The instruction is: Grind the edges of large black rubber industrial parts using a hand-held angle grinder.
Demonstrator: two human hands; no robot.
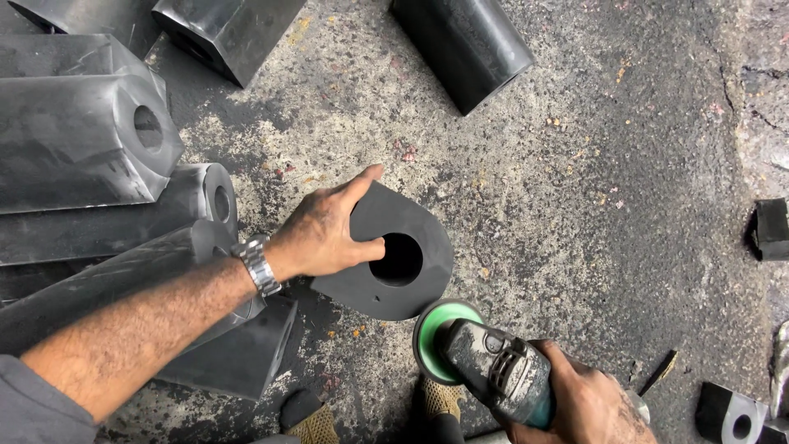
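Note:
A black rubber block point(411, 226) with a round hole through its flat end stands upright on the concrete floor point(575, 164). My left hand point(325, 234) rests on its top, thumb at the edge of the hole, fingers over the far side. I wear a metal wristwatch point(256, 265) on that wrist. My right hand point(588, 403) grips a dark angle grinder point(497, 366). Its green disc point(440, 333) sits at the lower rim of the block, touching or nearly touching it.
Several long black rubber blocks point(82, 140) with holes lie stacked at the left. A black cylinder point(464, 45) lies at the top. Small black offcuts point(772, 228) and another holed piece point(731, 415) lie at the right. My shoes point(308, 419) show at the bottom edge.

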